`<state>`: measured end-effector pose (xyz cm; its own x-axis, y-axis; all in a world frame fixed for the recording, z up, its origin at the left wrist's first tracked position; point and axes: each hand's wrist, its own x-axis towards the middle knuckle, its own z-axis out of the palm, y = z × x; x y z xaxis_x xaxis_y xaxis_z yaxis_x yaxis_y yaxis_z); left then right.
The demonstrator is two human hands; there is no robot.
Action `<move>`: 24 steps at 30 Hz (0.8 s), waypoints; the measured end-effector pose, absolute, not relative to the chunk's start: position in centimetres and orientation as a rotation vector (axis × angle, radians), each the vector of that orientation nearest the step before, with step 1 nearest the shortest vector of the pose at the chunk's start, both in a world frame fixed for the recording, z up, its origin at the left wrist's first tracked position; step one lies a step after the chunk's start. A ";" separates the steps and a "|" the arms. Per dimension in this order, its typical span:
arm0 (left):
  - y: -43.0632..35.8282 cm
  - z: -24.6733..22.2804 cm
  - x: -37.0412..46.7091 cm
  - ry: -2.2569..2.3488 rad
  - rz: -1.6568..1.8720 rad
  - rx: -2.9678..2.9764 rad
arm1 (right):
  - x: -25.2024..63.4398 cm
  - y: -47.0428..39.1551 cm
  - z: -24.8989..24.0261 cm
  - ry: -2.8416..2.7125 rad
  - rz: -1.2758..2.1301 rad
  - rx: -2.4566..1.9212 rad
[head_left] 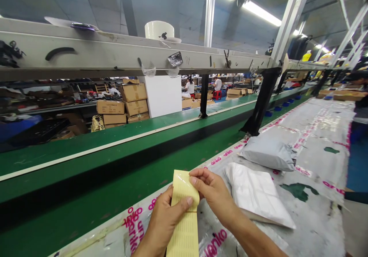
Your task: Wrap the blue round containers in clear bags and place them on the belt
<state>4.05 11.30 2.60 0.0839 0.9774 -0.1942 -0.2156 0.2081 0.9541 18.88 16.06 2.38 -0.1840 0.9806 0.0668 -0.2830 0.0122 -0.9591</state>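
Note:
A long pale yellow sheet of stickers (184, 220) stands upright in front of me, over the near edge of the bench. My left hand (163, 220) grips it from the left, thumb pressed across its face. My right hand (214, 193) pinches the sheet's top right corner between thumb and fingertips, where a glossy clear bit is lifted. Just right of my hands lies a flat white plastic bag (257, 193), and behind that a stuffed grey poly mailer (268, 153).
The bench is covered in plastic film printed with pink letters (316, 142). A green conveyor belt (120, 153) runs along the left under a grey shelf rail (115, 57). Cardboard boxes (126, 103) and seated workers (189, 86) are beyond it. Another person (359, 107) stands far right.

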 end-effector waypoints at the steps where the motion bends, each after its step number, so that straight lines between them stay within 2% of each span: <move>1: 11.3 2.6 4.0 1.086 1.109 0.916 | 18.8 16.1 2.2 -1.162 1.429 -0.869; 4: 11.3 2.8 3.9 1.086 1.101 0.888 | 18.9 16.1 1.9 -1.261 1.329 -0.886; 9: 11.4 3.1 3.6 1.118 1.141 0.880 | 19.6 15.9 2.2 -1.624 0.805 -0.848; 14: 11.4 3.1 3.3 1.103 1.171 0.856 | 20.3 16.1 2.3 -1.827 0.455 -0.782; 24: 11.8 2.8 3.0 1.139 1.188 0.889 | 20.4 16.2 2.0 -1.972 0.326 -0.680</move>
<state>2.97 11.80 2.75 -0.0027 0.9816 -0.1908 -0.2323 0.1850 0.9549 20.37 16.23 2.05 -0.3578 0.5878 0.7256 0.3232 0.8070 -0.4943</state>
